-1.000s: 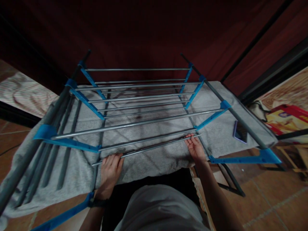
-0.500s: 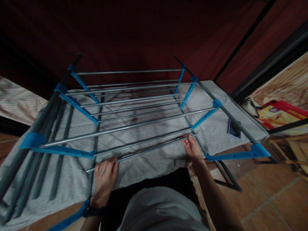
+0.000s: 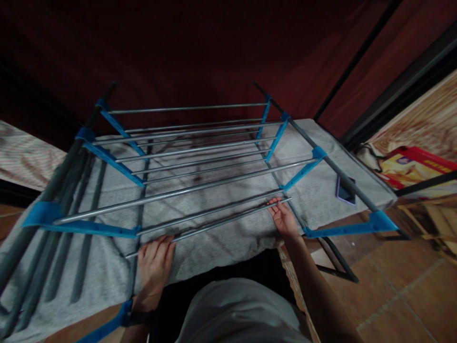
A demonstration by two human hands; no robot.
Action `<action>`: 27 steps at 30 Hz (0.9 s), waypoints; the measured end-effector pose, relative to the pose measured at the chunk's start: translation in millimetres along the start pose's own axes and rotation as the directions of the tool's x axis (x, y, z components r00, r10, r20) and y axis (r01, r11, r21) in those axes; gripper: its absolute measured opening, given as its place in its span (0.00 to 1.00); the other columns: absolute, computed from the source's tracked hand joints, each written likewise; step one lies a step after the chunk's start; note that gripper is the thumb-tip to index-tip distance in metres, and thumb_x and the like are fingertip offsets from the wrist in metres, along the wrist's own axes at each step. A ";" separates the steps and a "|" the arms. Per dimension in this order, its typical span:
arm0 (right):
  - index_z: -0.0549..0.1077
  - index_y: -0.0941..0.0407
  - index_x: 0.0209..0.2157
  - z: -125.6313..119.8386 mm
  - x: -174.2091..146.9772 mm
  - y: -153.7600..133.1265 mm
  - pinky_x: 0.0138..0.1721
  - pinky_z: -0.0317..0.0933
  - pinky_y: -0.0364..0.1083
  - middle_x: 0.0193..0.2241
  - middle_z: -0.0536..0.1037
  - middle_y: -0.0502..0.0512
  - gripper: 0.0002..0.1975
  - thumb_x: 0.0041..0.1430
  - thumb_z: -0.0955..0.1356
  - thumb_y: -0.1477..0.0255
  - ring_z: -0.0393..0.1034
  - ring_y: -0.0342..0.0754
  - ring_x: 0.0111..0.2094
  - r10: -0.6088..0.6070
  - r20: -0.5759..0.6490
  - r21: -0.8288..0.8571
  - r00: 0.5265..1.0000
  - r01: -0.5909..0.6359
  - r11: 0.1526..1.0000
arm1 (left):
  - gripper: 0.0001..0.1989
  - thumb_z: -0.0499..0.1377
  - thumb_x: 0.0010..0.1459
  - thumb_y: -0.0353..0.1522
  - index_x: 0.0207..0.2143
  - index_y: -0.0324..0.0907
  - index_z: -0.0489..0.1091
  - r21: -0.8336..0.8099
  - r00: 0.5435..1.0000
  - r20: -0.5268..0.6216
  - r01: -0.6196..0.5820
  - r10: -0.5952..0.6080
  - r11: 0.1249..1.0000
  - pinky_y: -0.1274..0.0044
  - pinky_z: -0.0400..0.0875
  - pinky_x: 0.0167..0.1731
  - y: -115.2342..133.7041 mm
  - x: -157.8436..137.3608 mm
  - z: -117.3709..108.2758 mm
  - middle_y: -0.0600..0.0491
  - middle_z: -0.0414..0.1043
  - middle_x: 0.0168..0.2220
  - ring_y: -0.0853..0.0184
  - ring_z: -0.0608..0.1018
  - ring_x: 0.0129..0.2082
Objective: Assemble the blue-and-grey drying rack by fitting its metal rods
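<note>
Grey cloth (image 3: pixel 228 247) lies under the frame (image 3: pixel 200 186). Across its near side slants a rod (image 3: pixel 221 222): the left hand (image 3: pixel 155 257), back uppermost, curls its fingers over it; the right hand (image 3: pixel 283 218), palm turned inward, pinches it near the right end.

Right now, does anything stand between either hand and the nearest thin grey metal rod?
Nothing visible does: the left hand and right hand both hold the nearest thin grey metal rod, near opposite ends. The next grey metal rod, set between blue plastic brackets, lies just beyond it.
</note>
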State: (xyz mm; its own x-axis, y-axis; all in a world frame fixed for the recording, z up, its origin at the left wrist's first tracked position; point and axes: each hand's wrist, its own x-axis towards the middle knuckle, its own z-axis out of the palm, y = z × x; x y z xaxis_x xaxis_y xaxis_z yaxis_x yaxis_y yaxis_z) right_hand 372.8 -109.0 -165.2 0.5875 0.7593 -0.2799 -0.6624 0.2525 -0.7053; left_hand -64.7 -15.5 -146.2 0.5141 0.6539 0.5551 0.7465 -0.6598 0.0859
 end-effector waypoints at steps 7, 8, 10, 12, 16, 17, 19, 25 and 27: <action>0.75 0.49 0.34 0.2 1.7 1.8 0.51 0.67 0.48 0.34 0.80 0.44 0.09 0.51 0.76 0.69 0.75 0.43 0.41 -0.028 -0.009 -0.026 1.000 0.028 0.999 | 0.12 0.56 0.65 0.35 0.49 0.43 0.70 0.001 1.000 0.008 0.007 -0.007 1.000 0.68 0.64 0.41 -2.9 -3.2 5.1 0.49 0.77 0.35 0.60 0.77 0.36; 0.75 0.49 0.34 0.2 1.9 2.1 0.51 0.67 0.48 0.34 0.80 0.44 0.09 0.51 0.76 0.69 0.75 0.43 0.41 -0.031 -0.007 -0.026 1.000 0.031 0.999 | 0.11 0.56 0.65 0.35 0.48 0.43 0.70 -0.002 1.000 0.002 0.009 -0.009 1.000 0.69 0.64 0.40 -3.3 -3.4 5.6 0.50 0.76 0.34 0.60 0.76 0.35; 0.75 0.49 0.33 0.3 2.1 2.6 0.50 0.68 0.47 0.33 0.79 0.43 0.09 0.51 0.76 0.68 0.75 0.42 0.40 -0.035 -0.007 -0.029 0.999 0.035 0.999 | 0.09 0.55 0.65 0.35 0.46 0.43 0.70 -0.018 1.000 0.003 0.012 -0.012 1.000 0.69 0.64 0.39 -3.7 -3.4 5.9 0.50 0.76 0.33 0.60 0.76 0.35; 0.74 0.49 0.33 0.6 2.2 3.0 0.50 0.68 0.47 0.33 0.79 0.43 0.09 0.51 0.76 0.68 0.75 0.42 0.40 -0.037 -0.011 -0.034 0.999 0.037 0.999 | 0.08 0.55 0.65 0.34 0.44 0.43 0.70 -0.025 1.000 0.012 0.011 -0.010 1.000 0.69 0.64 0.39 -3.6 -2.6 5.2 0.50 0.75 0.32 0.60 0.76 0.34; 0.74 0.50 0.32 1.7 2.1 3.0 0.48 0.69 0.47 0.32 0.79 0.44 0.09 0.51 0.76 0.67 0.75 0.43 0.39 -0.041 -0.019 -0.024 0.999 0.040 0.999 | 0.07 0.55 0.66 0.35 0.43 0.43 0.69 -0.021 1.000 0.023 -0.002 0.003 1.000 0.68 0.64 0.39 -1.9 -0.3 2.8 0.50 0.75 0.33 0.60 0.76 0.35; 0.74 0.50 0.31 2.0 2.1 3.0 0.48 0.69 0.47 0.32 0.79 0.45 0.09 0.52 0.76 0.66 0.75 0.43 0.38 -0.041 -0.020 -0.020 0.999 0.041 0.999 | 0.07 0.55 0.66 0.35 0.43 0.43 0.69 -0.022 1.000 0.020 -0.005 0.006 1.000 0.68 0.64 0.40 -1.5 0.2 2.4 0.50 0.75 0.34 0.60 0.76 0.36; 0.74 0.50 0.31 2.6 2.0 3.0 0.47 0.70 0.47 0.31 0.79 0.45 0.09 0.52 0.76 0.65 0.75 0.43 0.37 -0.041 -0.019 -0.014 0.999 0.041 0.999 | 0.08 0.55 0.66 0.35 0.44 0.43 0.69 -0.021 1.000 0.012 -0.006 0.006 1.000 0.68 0.64 0.41 -0.8 0.6 2.0 0.49 0.76 0.36 0.60 0.76 0.37; 0.74 0.50 0.30 2.7 1.9 3.0 0.48 0.70 0.47 0.31 0.79 0.45 0.09 0.53 0.76 0.65 0.75 0.43 0.38 -0.029 -0.016 0.013 0.999 0.029 0.999 | 0.08 0.55 0.66 0.35 0.45 0.43 0.70 -0.025 1.000 0.010 -0.020 0.020 0.999 0.68 0.64 0.42 0.4 1.8 1.2 0.48 0.77 0.38 0.59 0.77 0.38; 0.74 0.50 0.30 2.3 1.7 2.5 0.48 0.70 0.46 0.32 0.79 0.45 0.08 0.53 0.76 0.66 0.75 0.43 0.38 -0.017 -0.002 0.030 1.000 0.017 0.999 | 0.09 0.55 0.66 0.35 0.45 0.43 0.70 -0.028 1.000 0.011 -0.026 0.027 0.999 0.68 0.64 0.42 1.1 2.7 0.5 0.48 0.77 0.38 0.59 0.77 0.39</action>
State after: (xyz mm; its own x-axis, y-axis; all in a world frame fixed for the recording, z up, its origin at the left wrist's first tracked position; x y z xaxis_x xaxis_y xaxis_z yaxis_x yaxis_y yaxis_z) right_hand 371.1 -105.7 -166.0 0.5992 0.7539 -0.2695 -0.6660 0.2826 -0.6903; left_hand -62.3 -14.2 -145.0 0.5384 0.6401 0.5481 0.7207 -0.6868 0.0942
